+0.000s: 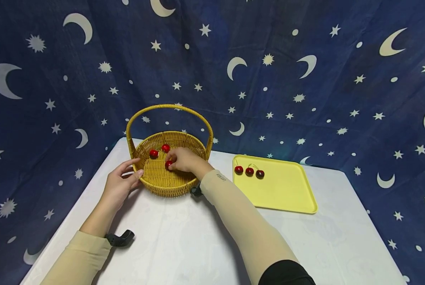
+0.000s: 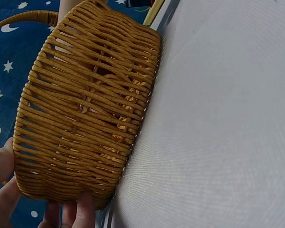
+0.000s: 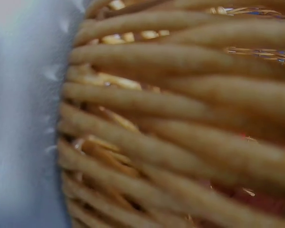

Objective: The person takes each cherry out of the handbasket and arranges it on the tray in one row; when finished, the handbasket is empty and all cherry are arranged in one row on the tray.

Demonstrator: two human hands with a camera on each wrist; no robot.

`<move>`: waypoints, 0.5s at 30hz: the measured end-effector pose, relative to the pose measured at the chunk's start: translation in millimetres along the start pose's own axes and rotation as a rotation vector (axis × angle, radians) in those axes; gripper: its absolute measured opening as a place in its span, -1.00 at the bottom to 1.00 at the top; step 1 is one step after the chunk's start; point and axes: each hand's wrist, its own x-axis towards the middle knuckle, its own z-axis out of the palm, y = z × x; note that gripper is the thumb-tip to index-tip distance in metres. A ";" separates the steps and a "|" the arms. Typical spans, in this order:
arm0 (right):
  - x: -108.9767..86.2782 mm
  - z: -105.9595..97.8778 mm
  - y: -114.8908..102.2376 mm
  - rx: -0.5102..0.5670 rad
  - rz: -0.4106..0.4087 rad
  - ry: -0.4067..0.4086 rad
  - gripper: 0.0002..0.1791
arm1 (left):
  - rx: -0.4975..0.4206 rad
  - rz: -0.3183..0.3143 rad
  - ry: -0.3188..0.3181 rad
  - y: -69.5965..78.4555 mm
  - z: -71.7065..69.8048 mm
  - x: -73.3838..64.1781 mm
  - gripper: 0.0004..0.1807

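Observation:
A yellow wicker basket (image 1: 169,190) with a tall arched handle stands on the table. At its left rim my left hand (image 1: 121,182) grips the basket, thumb over the edge and fingertips (image 2: 85,211) against the woven wall. My right hand (image 1: 185,160) reaches inside over the right rim and pinches a red cherry (image 1: 168,165) low over the basket floor. Two other cherries lie farther back in the basket: a left cherry (image 1: 153,154) and a right cherry (image 1: 165,148). In the right wrist view the basket's weave (image 3: 180,104) fills most of the picture, hiding the hand.
To the right lies a yellow tray (image 1: 283,190) with three stemmed cherries near its upper left corner; the middle one (image 1: 249,171) sits between the others. A white cloth (image 1: 183,245) covers the table. Behind hangs a dark blue curtain (image 1: 212,59) with moons and stars.

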 end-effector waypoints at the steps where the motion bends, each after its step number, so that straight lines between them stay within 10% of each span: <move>1: -0.1 -0.1 -0.1 -0.002 -0.004 0.002 -0.75 | 0.000 -0.001 0.001 0.4 0.2 0.0 -0.32; 15: -30.8 -27.5 -19.4 0.230 -0.152 0.178 -0.66 | -0.003 -0.011 0.014 0.0 1.3 0.3 -0.33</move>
